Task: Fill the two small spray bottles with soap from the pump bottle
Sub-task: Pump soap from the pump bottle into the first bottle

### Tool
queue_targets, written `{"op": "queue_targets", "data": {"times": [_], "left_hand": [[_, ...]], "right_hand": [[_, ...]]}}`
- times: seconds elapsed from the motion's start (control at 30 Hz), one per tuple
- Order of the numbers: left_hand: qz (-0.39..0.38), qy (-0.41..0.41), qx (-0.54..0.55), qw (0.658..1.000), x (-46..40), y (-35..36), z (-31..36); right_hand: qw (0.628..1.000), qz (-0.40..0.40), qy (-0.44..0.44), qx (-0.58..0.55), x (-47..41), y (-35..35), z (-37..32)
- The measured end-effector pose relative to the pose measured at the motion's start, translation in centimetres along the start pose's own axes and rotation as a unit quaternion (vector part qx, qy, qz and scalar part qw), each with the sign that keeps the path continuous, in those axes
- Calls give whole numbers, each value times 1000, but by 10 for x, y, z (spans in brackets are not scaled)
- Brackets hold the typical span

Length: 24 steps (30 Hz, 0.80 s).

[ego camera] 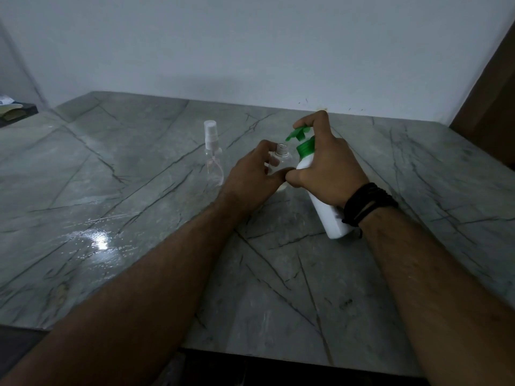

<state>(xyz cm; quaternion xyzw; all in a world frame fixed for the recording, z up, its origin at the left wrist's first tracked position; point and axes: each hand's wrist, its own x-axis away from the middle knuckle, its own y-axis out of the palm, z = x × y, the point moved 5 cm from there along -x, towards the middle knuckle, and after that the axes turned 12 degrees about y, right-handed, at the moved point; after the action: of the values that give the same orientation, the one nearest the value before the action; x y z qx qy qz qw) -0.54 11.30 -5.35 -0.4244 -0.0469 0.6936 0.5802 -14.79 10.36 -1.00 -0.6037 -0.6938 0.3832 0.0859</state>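
A white pump bottle (328,218) with a green pump head (298,132) leans toward the left in my right hand (326,162), whose forefinger rests on top of the pump. The green nozzle sits just above the open neck of a clear small spray bottle (281,156), uncapped, which my left hand (255,176) grips around its body on the table. A second clear spray bottle (213,157), with its white spray cap on, stands upright to the left, apart from both hands.
The grey veined marble table (139,204) has a wet glare patch (101,242) at the near left. A white wall runs behind. A dark object (16,112) lies at the far left edge, and brown woodwork (490,107) stands at the right.
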Motion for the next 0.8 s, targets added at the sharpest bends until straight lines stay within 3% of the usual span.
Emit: {"op": "queue_targets", "data": {"times": [0.8], "left_hand": [[-5,-2,-6,1000,0,-1,1]], "right_hand": [[1000,-10,7,3,-1,2,0]]}}
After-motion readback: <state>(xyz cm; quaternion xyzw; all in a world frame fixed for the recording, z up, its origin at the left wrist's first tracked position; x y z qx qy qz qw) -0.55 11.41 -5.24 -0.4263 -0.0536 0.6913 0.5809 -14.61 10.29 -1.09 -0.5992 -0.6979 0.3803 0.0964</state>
